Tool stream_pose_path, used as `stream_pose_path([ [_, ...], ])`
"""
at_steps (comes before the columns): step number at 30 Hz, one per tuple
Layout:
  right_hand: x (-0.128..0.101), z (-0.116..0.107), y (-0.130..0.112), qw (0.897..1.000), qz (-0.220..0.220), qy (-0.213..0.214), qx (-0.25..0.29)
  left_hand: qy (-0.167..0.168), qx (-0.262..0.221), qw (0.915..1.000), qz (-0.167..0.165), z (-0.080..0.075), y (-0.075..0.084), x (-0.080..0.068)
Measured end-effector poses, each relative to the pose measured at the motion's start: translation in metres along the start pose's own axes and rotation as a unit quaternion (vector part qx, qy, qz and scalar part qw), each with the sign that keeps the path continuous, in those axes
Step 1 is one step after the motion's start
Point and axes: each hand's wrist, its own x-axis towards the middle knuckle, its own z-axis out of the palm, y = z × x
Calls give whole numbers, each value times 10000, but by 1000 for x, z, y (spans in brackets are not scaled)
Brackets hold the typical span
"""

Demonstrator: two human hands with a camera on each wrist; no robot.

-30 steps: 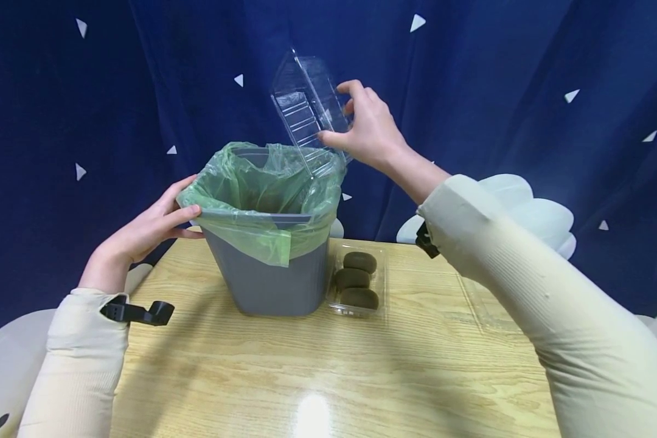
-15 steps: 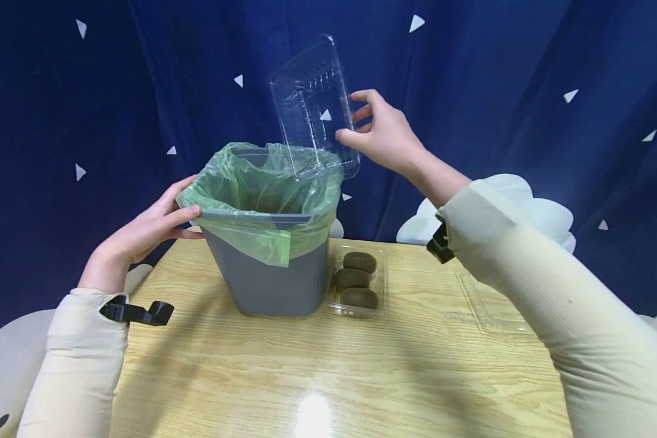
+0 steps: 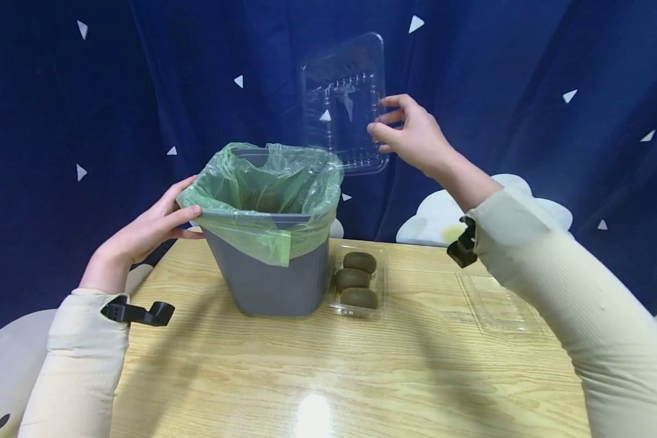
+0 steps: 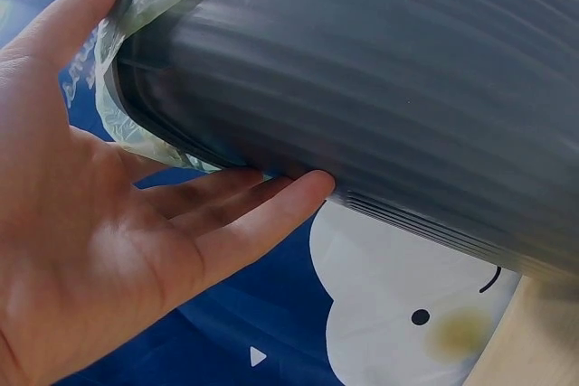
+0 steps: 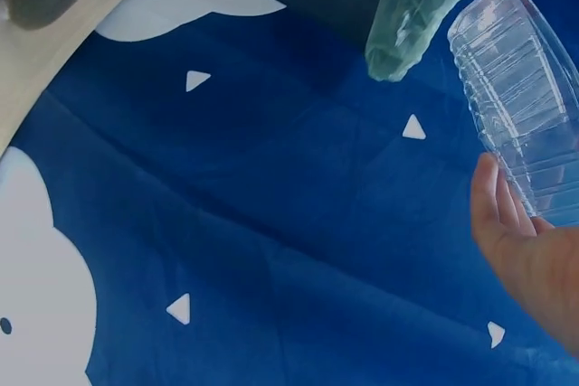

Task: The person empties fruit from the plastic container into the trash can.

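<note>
A grey bin (image 3: 274,274) lined with a green bag (image 3: 263,188) stands at the back of the wooden table (image 3: 334,377). My left hand (image 3: 153,225) rests on the bin's left rim with straight fingers (image 4: 244,223) under the lip of the grey bin (image 4: 380,88). My right hand (image 3: 410,131) pinches the right edge of an empty clear plastic tray (image 3: 344,103), held upright in the air above and to the right of the bin. In the right wrist view the clear tray (image 5: 529,97) sits against my fingers (image 5: 493,214).
A clear punnet with three kiwis (image 3: 357,280) lies right of the bin. A flat clear lid (image 3: 495,304) lies on the table at the right. A dark blue curtain with white triangles (image 3: 525,73) hangs behind.
My right hand has carried the clear tray rightward and away from the bin's mouth, turning it to face me. The left hand has stayed on the rim.
</note>
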Motion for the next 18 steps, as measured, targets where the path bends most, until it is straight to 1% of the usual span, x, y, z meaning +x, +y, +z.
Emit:
stream_pose_path([
  [7,-7,-14,19,9983,87,159,556,14,25,10000,17,0,-1,1],
  [11,-13,-22,32,9972,161,172,712,17,29,10000,18,0,-1,1],
  [15,-18,-28,44,9939,145,165,1083,-8,23,10000,30,1,-1,0],
  [18,-22,-32,53,9925,172,93,1203,-1,35,10000,50,1,-2,-1],
])
